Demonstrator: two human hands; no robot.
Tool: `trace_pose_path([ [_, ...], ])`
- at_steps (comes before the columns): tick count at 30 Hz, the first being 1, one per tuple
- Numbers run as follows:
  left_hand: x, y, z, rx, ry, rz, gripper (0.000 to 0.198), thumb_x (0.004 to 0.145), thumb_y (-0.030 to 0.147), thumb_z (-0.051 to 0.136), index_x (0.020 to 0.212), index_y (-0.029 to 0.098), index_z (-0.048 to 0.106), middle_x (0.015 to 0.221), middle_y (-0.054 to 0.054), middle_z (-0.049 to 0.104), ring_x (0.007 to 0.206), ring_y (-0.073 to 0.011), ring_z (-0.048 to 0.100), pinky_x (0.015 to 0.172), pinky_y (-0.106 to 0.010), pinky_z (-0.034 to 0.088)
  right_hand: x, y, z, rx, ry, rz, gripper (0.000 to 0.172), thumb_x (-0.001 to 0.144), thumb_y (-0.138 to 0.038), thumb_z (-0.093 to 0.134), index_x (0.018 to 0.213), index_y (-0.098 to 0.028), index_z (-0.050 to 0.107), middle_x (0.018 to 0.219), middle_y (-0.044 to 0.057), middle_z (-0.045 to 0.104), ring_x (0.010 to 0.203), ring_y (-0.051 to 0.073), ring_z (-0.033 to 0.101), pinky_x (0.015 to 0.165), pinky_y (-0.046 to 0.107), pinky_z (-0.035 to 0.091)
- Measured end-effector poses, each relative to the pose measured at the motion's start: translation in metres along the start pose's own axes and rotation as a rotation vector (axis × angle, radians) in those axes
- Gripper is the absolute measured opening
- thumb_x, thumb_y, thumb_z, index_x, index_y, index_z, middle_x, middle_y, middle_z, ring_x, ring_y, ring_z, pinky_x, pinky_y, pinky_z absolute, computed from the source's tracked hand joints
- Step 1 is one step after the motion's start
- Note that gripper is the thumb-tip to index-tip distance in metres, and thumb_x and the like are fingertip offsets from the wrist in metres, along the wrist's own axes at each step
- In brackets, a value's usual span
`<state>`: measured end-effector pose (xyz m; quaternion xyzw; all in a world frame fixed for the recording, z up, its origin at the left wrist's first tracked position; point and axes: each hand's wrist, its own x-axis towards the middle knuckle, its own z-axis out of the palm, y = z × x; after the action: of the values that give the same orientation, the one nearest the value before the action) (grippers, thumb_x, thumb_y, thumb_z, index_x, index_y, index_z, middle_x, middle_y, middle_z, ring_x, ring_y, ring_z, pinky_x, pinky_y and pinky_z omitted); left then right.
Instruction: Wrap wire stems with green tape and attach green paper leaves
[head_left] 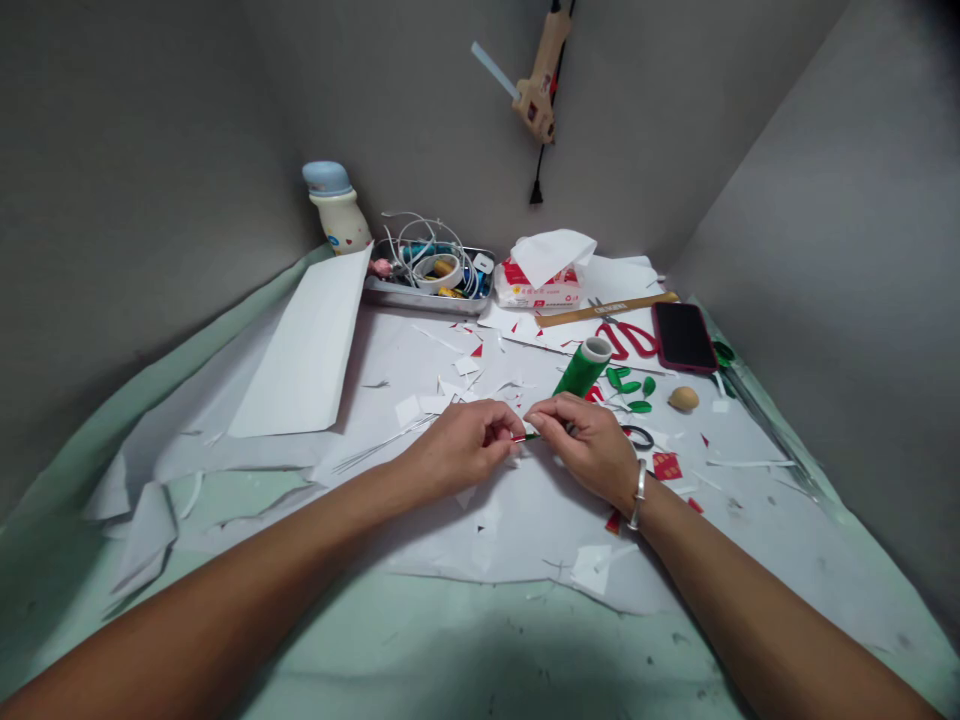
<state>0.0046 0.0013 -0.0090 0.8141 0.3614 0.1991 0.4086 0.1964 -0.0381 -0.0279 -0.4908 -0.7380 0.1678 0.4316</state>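
Left hand [459,448] and right hand [589,447] close together above the middle of the white paper sheet [525,560], both narrow, fingers [501,428] curled in a tight pinch on one thin green-wrapped stem [531,436]. Stem lying roughly level between the two hands, a small red tip showing at the left hand's fingertips; core of the stem too small to tell, perhaps wire. Silver bangle [638,494] around the right wrist.

Just beyond the right hand, a tilted roll of green tape [582,366] on the paper, in neither hand. Beside it, a loose cluster of green leaf shapes [626,388]. Right by the right hand's fingers, a black ring-shaped handle [637,437], partly hidden. Thin silver wires [382,440] just left of the left hand; red paper scraps [667,466] and white offcuts [409,410] scattered over the sheet.

Farther back, red-handled scissors [626,340] beside a wooden ruler [607,310], a black phone [683,337], a tissue packet [540,285], and a metal tray [427,300] of white cables and tape rolls. High on the gray wall [150,200], a hanging hot glue gun [541,75].
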Motion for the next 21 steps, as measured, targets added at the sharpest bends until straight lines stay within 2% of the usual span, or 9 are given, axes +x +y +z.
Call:
trace_pose_path([
  [10,0.0006,-0.0025,-0.0004,-0.079,-0.012,-0.009,0.019,0.081,0.017,0.058,0.100,0.018,0.062,0.073,0.000,0.065,0.066,-0.0117,0.058,0.064,-0.025,0.045,-0.0002,-0.0010,-0.0011,0.000,-0.005,-0.024,0.014,0.091,-0.023,0.056,0.086,-0.021,0.069,0.077,0.002,0.069,0.072,0.015,0.060,0.070,0.029,0.047],
  [14,0.0000,-0.0027,-0.0002,-0.024,0.001,0.003,0.011,0.082,0.019,0.058,0.087,0.018,0.067,0.077,-0.003,0.067,0.069,-0.0133,0.059,0.066,-0.027,0.047,0.0003,-0.0030,-0.0015,-0.001,-0.012,-0.050,0.015,0.091,-0.021,0.056,0.083,-0.020,0.068,0.075,0.002,0.068,0.072,0.015,0.059,0.071,0.028,0.046],
  [21,-0.0014,0.0058,-0.0048,-0.007,-0.037,0.089,0.013,0.081,0.016,0.056,0.084,0.019,0.069,0.083,-0.002,0.066,0.075,-0.0136,0.060,0.069,-0.027,0.046,0.0017,-0.0018,-0.0001,0.020,-0.011,-0.010,0.016,0.091,-0.022,0.055,0.083,-0.021,0.068,0.078,0.002,0.069,0.074,0.015,0.061,0.071,0.028,0.047],
])
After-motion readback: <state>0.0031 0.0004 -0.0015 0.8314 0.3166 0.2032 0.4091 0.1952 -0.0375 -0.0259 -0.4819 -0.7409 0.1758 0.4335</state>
